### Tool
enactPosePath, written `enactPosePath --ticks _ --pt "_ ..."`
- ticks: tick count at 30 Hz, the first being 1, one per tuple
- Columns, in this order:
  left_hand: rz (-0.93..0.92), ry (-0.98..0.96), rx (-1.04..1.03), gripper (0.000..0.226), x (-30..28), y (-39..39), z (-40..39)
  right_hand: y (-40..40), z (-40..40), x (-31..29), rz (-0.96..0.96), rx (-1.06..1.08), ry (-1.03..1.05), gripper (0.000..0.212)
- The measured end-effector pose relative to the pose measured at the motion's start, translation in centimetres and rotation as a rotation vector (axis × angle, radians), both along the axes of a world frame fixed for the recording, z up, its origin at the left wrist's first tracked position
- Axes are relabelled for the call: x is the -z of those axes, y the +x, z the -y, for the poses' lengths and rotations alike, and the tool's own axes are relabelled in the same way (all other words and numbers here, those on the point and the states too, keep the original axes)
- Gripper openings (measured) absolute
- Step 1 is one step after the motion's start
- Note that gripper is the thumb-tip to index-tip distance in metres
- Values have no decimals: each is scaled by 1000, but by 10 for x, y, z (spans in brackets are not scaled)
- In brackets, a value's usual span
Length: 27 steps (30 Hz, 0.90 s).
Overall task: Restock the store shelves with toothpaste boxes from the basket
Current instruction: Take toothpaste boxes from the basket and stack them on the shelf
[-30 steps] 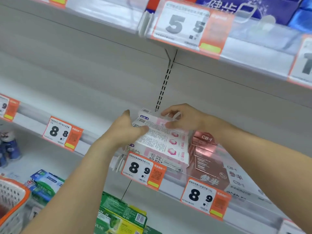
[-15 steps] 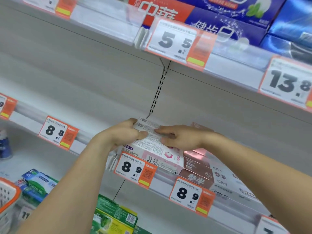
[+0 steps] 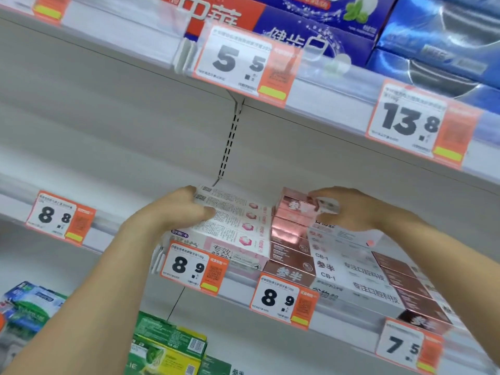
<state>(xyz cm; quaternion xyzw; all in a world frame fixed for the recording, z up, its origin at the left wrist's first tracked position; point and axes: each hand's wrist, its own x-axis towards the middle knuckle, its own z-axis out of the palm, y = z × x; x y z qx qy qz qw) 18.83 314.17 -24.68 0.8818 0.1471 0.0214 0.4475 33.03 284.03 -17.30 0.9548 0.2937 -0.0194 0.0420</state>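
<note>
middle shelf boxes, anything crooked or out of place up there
Mostly tidy. One rose-gold box at the back sits on top of its stack, slightly askew, with the right hand on it. The left hand holds the top white-and-pink box. No damage visible.
</note>
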Motion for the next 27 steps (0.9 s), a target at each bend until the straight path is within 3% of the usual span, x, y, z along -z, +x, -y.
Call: enactPosePath --ticks 3,7,13,22,24,27 --pt "78 306 -47 77 -4 14 16 9 16 23 -19 19 107 69" --pt "260 437 42 70 -8 34 67 10 17 34 60 16 169 65" --pt "36 633 197 75 13 50 107 11 16 41 114 -8 150 64" --pt "85 657 186 71 16 51 107 2 19 37 82 -6 136 70" --pt "205 636 140 61 13 49 108 -15 27 27 130 0 300 72" --pt "424 591 96 48 -1 40 118 -67 66 18 265 -62 603 47"
